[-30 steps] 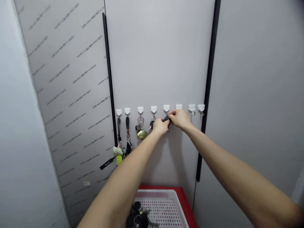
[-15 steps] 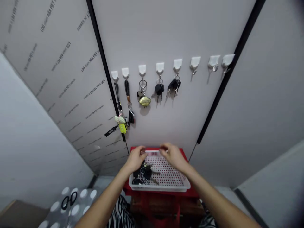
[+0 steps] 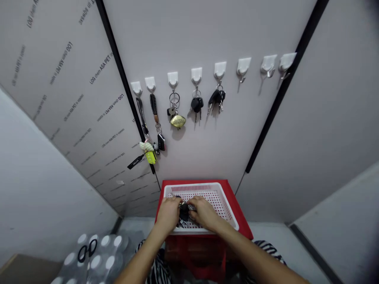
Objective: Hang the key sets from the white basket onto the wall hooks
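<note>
A white plastic basket (image 3: 229, 213) with a perforated bottom holds a pile of keys (image 3: 184, 216), mostly with black heads. My left hand (image 3: 168, 213) reaches into its left side, fingers curled on the keys. From the right, my right hand (image 3: 204, 213) closes its fingers on keys of the same pile. The hands partly cover the pile, so I cannot make out which keys each one grips. On the wall above, a gold oval keychain (image 3: 178, 121) with keys hangs from a white hook (image 3: 173, 78), and black-headed keys (image 3: 197, 104) hang beside it.
The basket stands on a red surface (image 3: 242, 225). A bare white hook (image 3: 243, 65) is among several at the row's right. At the far left hang a yellow-green key fob (image 3: 151, 157) and a black key fob (image 3: 161, 142). Packed bottles (image 3: 96, 261) stand at lower left.
Both hands have come down from above the basket's far side into the keys and closed on them. The view has shifted slightly; the hanging keys stay on their hooks.
</note>
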Tool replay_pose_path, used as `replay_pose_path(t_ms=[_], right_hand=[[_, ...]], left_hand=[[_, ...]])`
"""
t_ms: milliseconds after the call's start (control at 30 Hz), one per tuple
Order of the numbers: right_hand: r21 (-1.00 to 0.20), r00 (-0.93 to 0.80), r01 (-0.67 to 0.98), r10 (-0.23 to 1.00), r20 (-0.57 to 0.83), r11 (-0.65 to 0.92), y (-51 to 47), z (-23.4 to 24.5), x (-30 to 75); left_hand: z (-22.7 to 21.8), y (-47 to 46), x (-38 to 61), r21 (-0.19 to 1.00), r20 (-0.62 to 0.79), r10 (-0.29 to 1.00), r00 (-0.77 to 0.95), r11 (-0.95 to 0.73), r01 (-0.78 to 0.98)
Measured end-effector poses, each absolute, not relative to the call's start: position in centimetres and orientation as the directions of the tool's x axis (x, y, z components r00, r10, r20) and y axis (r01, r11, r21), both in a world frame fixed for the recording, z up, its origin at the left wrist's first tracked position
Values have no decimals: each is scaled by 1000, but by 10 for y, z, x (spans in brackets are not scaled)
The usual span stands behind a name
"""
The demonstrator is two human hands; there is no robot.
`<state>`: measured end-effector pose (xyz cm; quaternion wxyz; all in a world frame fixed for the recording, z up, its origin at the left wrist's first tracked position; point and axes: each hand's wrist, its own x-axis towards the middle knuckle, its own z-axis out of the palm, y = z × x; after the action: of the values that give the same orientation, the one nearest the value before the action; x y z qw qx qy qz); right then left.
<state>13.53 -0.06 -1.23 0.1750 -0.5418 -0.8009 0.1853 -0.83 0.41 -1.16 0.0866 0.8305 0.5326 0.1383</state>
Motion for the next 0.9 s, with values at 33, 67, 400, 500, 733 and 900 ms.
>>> replay_pose_path(t_ms=[33,67,400,500,733,900], right_hand=[[-492,-346,802,935,81,340,-1,-12,135],[-498,-342,799,936,83,336,-1,-13,135],[-580,-329,738,934,139,346,-1,-16,136],[-663,-338,648,922,190,374,-2,-11,134],[-860,-276,352,919,283,371,-5,11,134],[-877,-188,344,940,284,334,-6,33,150]], left_hand=[[-12,4,-9,314,145,910,389,-415,854],[-13,4,-9,338,155,911,383,-413,846],[-14,2,-12,655,275,925,262,-380,653],[-4,-1,-10,739,270,934,233,-356,572],[30,0,5,872,238,942,239,-315,374],[52,11,25,962,192,953,234,-230,149]])
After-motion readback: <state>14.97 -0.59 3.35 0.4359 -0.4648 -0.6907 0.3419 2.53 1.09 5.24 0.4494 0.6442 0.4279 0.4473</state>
